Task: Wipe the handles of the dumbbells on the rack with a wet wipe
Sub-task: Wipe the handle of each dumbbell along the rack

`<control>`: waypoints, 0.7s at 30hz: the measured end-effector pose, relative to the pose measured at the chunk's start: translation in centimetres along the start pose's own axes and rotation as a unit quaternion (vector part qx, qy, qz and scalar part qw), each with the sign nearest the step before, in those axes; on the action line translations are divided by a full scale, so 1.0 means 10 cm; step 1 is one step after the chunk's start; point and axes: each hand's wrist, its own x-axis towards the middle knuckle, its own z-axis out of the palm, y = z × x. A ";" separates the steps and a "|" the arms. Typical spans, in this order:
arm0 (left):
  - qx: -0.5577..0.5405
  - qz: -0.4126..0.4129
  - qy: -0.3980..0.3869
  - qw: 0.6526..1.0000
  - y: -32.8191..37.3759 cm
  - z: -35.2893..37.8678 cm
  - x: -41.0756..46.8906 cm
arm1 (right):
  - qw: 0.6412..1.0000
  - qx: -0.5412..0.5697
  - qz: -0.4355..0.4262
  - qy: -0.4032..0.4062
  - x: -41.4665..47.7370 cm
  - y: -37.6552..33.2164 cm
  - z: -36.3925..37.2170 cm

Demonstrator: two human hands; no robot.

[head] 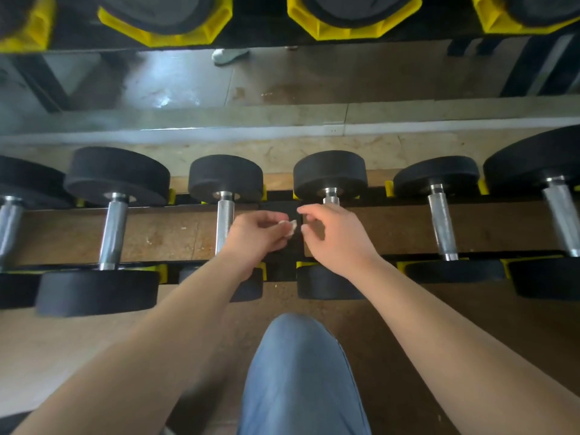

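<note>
Several black dumbbells with knurled steel handles lie side by side on the low rack (281, 271). My left hand (254, 237) pinches a small crumpled whitish wet wipe (291, 228) at its fingertips, in front of the third dumbbell's handle (224, 215). My right hand (335, 233) hovers just right of the wipe with fingers loosely curled, holding nothing. It covers most of the fourth dumbbell's handle (331, 198). The two hands are a small gap apart over the rack's black centre bracket.
An upper rack tier with yellow cradles (354, 29) and larger dumbbells overhangs at the top. More dumbbells lie to the left (113, 227) and right (442, 224). My knee in blue trousers (301, 372) is below the hands. A mirror strip behind the rack reflects a white shoe (229, 55).
</note>
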 end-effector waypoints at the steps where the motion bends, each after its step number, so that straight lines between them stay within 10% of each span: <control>1: 0.001 0.003 0.005 1.000 0.01 -0.07 -0.01 | 1.000 0.002 -0.016 -0.018 0.03 -0.06 0.04; 12: 0.300 0.086 0.104 0.944 -0.05 -1.04 -0.05 | 0.994 0.063 -0.077 -0.040 0.43 -0.72 0.83; 21: 0.255 0.015 0.117 0.960 -0.37 -1.30 0.08 | 0.999 0.001 -0.040 -0.034 0.86 -0.93 1.02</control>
